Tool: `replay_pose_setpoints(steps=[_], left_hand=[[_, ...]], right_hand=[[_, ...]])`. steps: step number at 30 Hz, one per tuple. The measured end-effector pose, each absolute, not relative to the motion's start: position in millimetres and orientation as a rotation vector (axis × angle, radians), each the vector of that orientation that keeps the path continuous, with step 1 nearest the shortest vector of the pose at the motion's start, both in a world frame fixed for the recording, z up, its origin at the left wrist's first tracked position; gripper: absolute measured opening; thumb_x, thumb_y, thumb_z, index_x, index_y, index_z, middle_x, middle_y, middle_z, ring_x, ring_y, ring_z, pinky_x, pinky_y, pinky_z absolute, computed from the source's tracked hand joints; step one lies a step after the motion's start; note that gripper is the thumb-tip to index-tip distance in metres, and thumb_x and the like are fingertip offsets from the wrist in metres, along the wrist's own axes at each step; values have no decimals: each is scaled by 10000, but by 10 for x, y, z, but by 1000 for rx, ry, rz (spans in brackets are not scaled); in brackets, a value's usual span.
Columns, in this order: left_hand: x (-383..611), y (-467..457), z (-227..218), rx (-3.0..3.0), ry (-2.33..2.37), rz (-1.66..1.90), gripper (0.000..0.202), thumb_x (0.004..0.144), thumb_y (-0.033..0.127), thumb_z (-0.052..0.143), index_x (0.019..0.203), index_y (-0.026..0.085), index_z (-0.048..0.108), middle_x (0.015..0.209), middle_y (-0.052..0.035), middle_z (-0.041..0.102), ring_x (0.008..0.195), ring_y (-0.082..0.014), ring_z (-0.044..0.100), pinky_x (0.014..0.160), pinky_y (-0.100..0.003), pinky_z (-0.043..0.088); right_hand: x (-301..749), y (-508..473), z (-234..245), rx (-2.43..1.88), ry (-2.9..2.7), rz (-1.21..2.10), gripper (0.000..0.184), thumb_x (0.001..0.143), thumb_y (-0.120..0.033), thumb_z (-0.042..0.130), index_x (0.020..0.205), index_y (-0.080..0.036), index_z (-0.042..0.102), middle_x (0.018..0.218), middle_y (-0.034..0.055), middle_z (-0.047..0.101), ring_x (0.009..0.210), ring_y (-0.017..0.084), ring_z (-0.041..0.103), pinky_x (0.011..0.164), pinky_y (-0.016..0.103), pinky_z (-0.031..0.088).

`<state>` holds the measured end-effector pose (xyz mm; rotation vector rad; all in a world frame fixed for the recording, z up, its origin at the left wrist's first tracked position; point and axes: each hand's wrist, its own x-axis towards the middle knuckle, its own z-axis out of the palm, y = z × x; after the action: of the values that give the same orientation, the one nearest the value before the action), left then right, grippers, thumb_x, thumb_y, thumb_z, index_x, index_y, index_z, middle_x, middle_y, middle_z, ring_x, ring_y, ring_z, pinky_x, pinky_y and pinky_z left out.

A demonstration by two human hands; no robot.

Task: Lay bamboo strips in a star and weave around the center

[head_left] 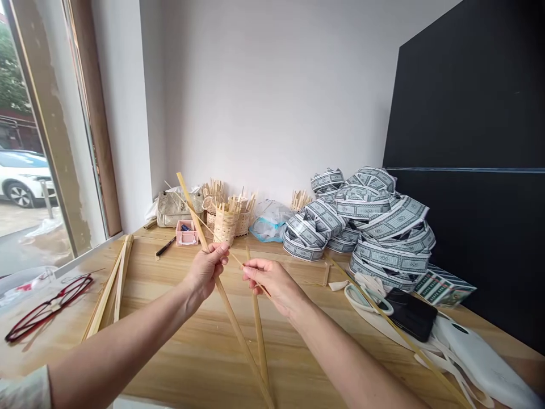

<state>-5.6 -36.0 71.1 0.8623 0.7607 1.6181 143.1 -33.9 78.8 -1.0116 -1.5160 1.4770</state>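
My left hand is closed around a long flat bamboo strip that runs from upper left down toward the table's near edge. My right hand pinches a much thinner bamboo sliver that crosses the wide strip just beside my left fingers. A second flat bamboo strip lies on the wooden table under my right wrist. Both hands are held a little above the table, close together.
Small woven bamboo baskets stand at the back beside a beige handbag and a pink box. Rolls of patterned tape pile up on the right. More bamboo strips and red glasses lie left; a black phone lies right.
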Motion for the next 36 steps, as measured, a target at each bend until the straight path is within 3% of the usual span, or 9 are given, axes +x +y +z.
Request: replay_pose_setpoints(steps=[5,12,20,27,33,36], left_hand=[[-123,-454,738,905,767,1609,307,508,323,760,623,118,562,525,32,502,385,-3,335,310,-125,136],[-168,-563,765,936,784,1579,288,542,318,743,595,128,533,460,47,464,346,3,258,313,-126,123],[-130,-664,781,961,733,1595,247,579,284,726,723,118,613,715,-18,572,456,-12,435,298,-113,147],[-147,-714,757,924,734,1568,279,590,248,720,816,108,637,752,-42,601,472,-21,478,290,-105,177],[-146,-772,762,888,761,1579,257,575,273,729,742,101,636,648,-21,583,428,-17,445,286,-111,170],[-144,-795,768,900,783,1612,237,585,277,717,724,106,627,709,-35,598,440,-23,467,287,-125,167]], right_hand=[[1415,-427,796,-937,-1440,1637,261,607,-361,671,737,-147,597,613,-26,529,471,31,422,413,149,297],[1388,-538,830,-902,-1460,1710,244,647,-366,631,733,-142,589,609,-21,520,467,38,434,406,159,298],[1356,-643,831,-896,-1474,1663,247,628,-361,645,723,-148,563,624,-27,516,509,49,447,428,163,313],[1376,-712,837,-907,-1429,1713,264,605,-375,652,705,-151,554,605,-33,510,481,49,440,412,170,301],[1349,-742,818,-912,-1444,1738,272,611,-401,629,697,-157,546,593,-36,495,459,45,414,399,170,305],[1341,-752,794,-924,-1482,1674,293,601,-421,632,699,-158,550,605,-35,487,465,42,402,399,166,300]])
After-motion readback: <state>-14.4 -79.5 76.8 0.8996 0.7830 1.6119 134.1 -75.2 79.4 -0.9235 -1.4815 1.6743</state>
